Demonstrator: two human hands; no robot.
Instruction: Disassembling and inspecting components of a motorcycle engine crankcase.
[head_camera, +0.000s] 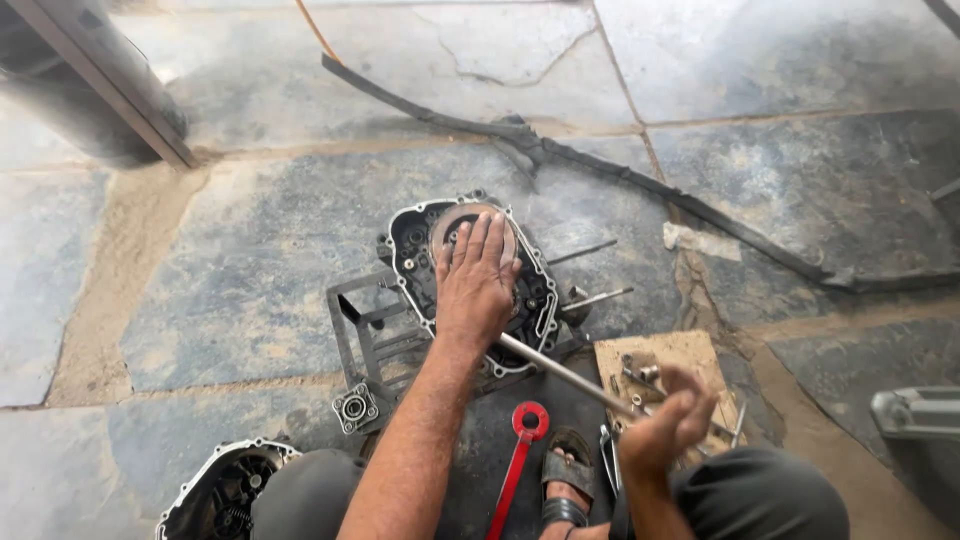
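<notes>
Pressing our left hand (476, 282) flat, fingers spread, on the round clutch assembly (462, 218) inside the engine crankcase half (540, 300), which sits on a metal frame (362, 335) on the stone floor (250, 260). Our right hand (668, 425) is curled shut around a long steel bar (560, 372) angled into the case. Risk, as we see it: the bar slips off its seat under load, case shifts on the frame, knuckles hit. Red wrench (520, 450) lies near our sandal (567, 478).
</notes>
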